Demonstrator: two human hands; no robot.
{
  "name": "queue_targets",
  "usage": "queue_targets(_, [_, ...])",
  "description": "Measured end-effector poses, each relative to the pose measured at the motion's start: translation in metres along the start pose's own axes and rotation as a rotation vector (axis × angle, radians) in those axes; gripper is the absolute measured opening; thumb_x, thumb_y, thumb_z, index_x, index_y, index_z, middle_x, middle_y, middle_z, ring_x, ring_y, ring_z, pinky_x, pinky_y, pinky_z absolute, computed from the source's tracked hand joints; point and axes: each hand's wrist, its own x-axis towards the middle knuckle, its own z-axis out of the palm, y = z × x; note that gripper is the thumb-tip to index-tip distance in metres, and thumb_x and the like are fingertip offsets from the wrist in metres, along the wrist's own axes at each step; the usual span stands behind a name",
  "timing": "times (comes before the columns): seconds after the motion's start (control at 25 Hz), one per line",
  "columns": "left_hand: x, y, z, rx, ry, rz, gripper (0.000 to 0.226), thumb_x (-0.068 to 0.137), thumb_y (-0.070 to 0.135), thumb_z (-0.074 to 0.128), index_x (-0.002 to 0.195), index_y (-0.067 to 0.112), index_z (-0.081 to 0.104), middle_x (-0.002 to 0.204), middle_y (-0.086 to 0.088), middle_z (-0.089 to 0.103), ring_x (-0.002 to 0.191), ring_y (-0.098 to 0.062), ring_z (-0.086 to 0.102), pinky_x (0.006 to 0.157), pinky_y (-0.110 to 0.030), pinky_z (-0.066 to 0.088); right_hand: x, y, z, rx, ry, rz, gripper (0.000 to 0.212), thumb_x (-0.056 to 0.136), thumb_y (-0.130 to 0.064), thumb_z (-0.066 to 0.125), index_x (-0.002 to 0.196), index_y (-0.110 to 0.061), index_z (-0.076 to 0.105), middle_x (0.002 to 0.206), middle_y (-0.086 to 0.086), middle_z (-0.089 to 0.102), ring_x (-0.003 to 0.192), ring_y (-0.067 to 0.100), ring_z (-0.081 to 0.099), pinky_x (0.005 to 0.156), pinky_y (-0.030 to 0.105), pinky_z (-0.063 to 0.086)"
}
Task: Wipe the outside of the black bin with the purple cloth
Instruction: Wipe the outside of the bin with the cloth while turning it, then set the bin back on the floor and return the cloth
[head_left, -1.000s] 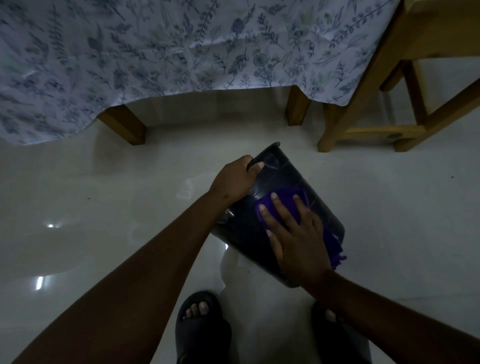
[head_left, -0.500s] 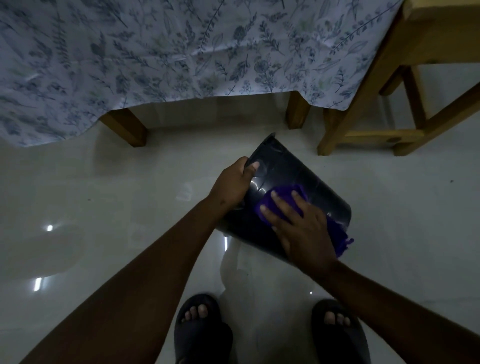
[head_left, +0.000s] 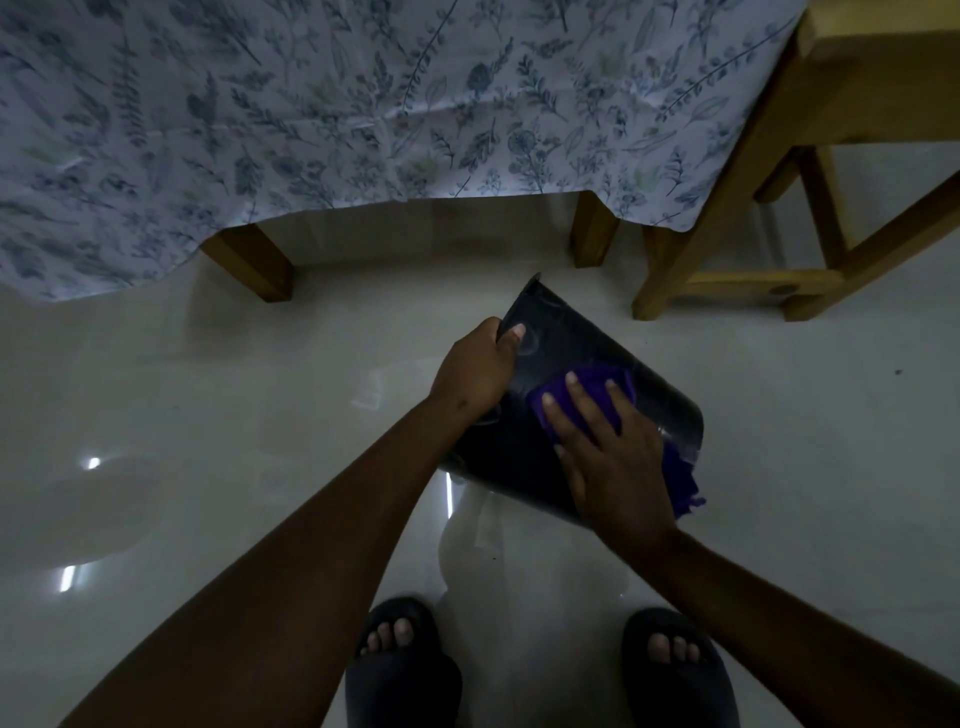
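The black bin is held tilted above the pale floor, its outer wall facing me. My left hand grips its upper left edge, thumb on the outside. My right hand lies flat with fingers spread on the purple cloth, pressing it against the bin's wall. A loose end of the cloth hangs off the bin's lower right side. The bin's opening is hidden from me.
A table with a floral cloth and wooden legs stands just beyond the bin. A wooden stool is at the right. My two feet in dark sandals stand on the glossy tiled floor below.
The bin has turned and its top edge tipped further away. My right hand with the cloth has slid a little to the right along the wall. Both feet now show.
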Motion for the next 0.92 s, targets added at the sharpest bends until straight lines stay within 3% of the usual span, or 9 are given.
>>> queue_targets(0.12, [0.004,-0.007,-0.003,0.003,0.034,-0.09,0.037,0.102,0.034,0.036,0.113,0.006,0.057,0.1,-0.005,0.058,0.091,-0.022,0.055,0.077,-0.029,0.041,0.04,0.001,-0.011,0.122,-0.029,0.127,0.054,0.096,-0.045,0.024,0.149,-0.032,0.026,0.158,-0.003,0.027,0.143,0.028,0.026,0.109,0.056,0.031])
queue_targets(0.2, [0.005,-0.014,-0.004,0.029,0.041,-0.102,0.036,0.102,0.033,0.036,0.111,0.006,0.058,0.097,-0.005,0.057,0.089,-0.022,0.055,0.075,-0.028,0.039,0.042,-0.008,-0.011,0.156,0.003,0.2,0.055,0.095,-0.045,0.023,0.148,-0.031,0.029,0.157,-0.002,0.03,0.142,0.03,0.028,0.108,0.055,0.032])
queue_targets(0.32, [0.009,-0.012,-0.007,0.074,0.026,-0.106,0.039,0.102,0.034,0.036,0.108,0.003,0.059,0.095,-0.009,0.059,0.084,-0.022,0.054,0.071,-0.029,0.037,0.001,-0.019,0.0,0.062,0.03,-0.016,0.054,0.094,-0.036,0.042,0.146,-0.034,0.032,0.157,-0.003,0.028,0.142,0.033,0.027,0.103,0.058,0.037])
queue_targets(0.44, [0.018,-0.006,-0.008,0.096,0.018,-0.115,0.039,0.102,0.032,0.036,0.108,0.001,0.058,0.095,-0.011,0.059,0.085,-0.025,0.054,0.071,-0.03,0.036,-0.04,-0.014,0.017,-0.056,-0.011,-0.303,0.087,0.075,-0.017,0.071,0.147,-0.04,0.027,0.161,-0.01,0.015,0.143,0.034,0.019,0.097,0.055,0.037])
queue_targets(0.52, [0.016,-0.004,-0.009,0.101,0.022,-0.11,0.039,0.102,0.032,0.035,0.111,0.002,0.058,0.098,-0.012,0.059,0.087,-0.024,0.054,0.072,-0.03,0.036,-0.047,-0.006,0.018,-0.096,-0.089,-0.434,0.106,0.065,-0.01,0.078,0.149,-0.04,0.021,0.162,-0.012,0.006,0.143,0.033,0.02,0.094,0.052,0.041])
queue_targets(0.6, [0.011,-0.004,-0.009,0.107,0.034,-0.099,0.037,0.102,0.031,0.035,0.112,0.002,0.057,0.097,-0.009,0.057,0.085,-0.021,0.052,0.072,-0.029,0.036,-0.04,-0.002,0.009,-0.078,-0.094,-0.447,0.104,0.065,-0.01,0.077,0.148,-0.04,0.022,0.162,-0.012,0.008,0.141,0.032,0.023,0.089,0.053,0.044])
queue_targets(0.76, [-0.001,-0.008,-0.011,0.101,0.073,-0.069,0.038,0.102,0.031,0.036,0.111,0.001,0.057,0.096,-0.007,0.057,0.088,-0.022,0.055,0.072,-0.027,0.037,0.021,-0.011,-0.019,0.087,0.044,-0.005,0.06,0.088,-0.02,0.044,0.146,-0.036,0.032,0.155,-0.003,0.033,0.131,0.034,0.037,0.093,0.057,0.041])
queue_targets(0.92, [-0.027,-0.015,-0.011,0.042,0.104,0.009,0.033,0.101,0.036,0.038,0.097,0.01,0.057,0.087,-0.003,0.06,0.079,-0.018,0.056,0.058,-0.019,0.038,0.065,0.034,-0.016,0.257,-0.169,0.43,0.046,0.099,-0.033,0.031,0.143,-0.046,0.032,0.142,0.015,0.045,0.118,0.039,0.047,0.098,0.046,0.039])
